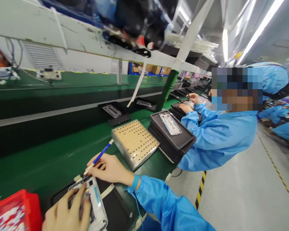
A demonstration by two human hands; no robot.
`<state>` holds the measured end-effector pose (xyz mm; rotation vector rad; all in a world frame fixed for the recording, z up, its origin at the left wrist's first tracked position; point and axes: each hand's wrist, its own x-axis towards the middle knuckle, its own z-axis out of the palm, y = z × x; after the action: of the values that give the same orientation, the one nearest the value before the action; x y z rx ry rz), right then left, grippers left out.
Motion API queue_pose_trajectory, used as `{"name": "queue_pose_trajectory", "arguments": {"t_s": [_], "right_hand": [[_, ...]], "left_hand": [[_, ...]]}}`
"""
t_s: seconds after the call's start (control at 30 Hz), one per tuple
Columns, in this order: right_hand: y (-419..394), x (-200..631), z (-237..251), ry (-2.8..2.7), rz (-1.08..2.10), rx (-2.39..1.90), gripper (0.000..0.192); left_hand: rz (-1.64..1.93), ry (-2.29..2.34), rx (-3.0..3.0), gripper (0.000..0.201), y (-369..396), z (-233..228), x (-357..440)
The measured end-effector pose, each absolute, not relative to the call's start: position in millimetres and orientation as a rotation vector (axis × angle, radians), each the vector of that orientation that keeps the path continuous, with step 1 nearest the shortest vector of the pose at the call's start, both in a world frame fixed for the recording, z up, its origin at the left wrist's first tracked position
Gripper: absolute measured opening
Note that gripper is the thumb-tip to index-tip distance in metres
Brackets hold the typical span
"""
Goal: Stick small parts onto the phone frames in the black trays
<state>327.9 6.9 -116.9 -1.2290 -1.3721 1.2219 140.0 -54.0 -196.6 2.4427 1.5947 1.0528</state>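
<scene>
The right hand (pixel 110 168) pinches a blue-and-white pen-shaped tool (pixel 98 157), tip on the white phone frame (pixel 96 205) near the green counter (pixel 57 160)'s front edge. The left hand (pixel 65 211) presses flat on it. Mid-placement, judging by the pose; steadiness matters next. A perforated metal tray (pixel 135 142) sits beyond.

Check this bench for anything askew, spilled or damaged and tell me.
Nothing stands out. The right hand holds a blue-and-white pen tool over the phone frame, which the left hand presses flat in its black tray. The gold-topped parts tray and the stacked black trays sit level, nothing spilled.
</scene>
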Motion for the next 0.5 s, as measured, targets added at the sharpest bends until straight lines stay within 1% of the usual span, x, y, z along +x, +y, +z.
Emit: {"name": "queue_pose_trajectory", "arguments": {"t_s": [0.13,0.2,0.33,0.5], "right_hand": [[9,330,-110,-1.541,1.061,-1.342,0.023],[14,333,-112,-1.559,1.026,-1.325,0.024],[27,336,-117,-1.700,0.995,-1.250,0.022],[23,334,-109,-1.921,0.885,-1.291,0.016]], "left_hand": [[0.972,1.697,2.460,0.037,-64,-160,153],[0.953,1.752,2.438,0.038,-64,-151,158],[0.881,1.849,2.426,0.038,-60,-149,160],[0.879,1.861,2.398,0.038,-64,-146,160]]}}
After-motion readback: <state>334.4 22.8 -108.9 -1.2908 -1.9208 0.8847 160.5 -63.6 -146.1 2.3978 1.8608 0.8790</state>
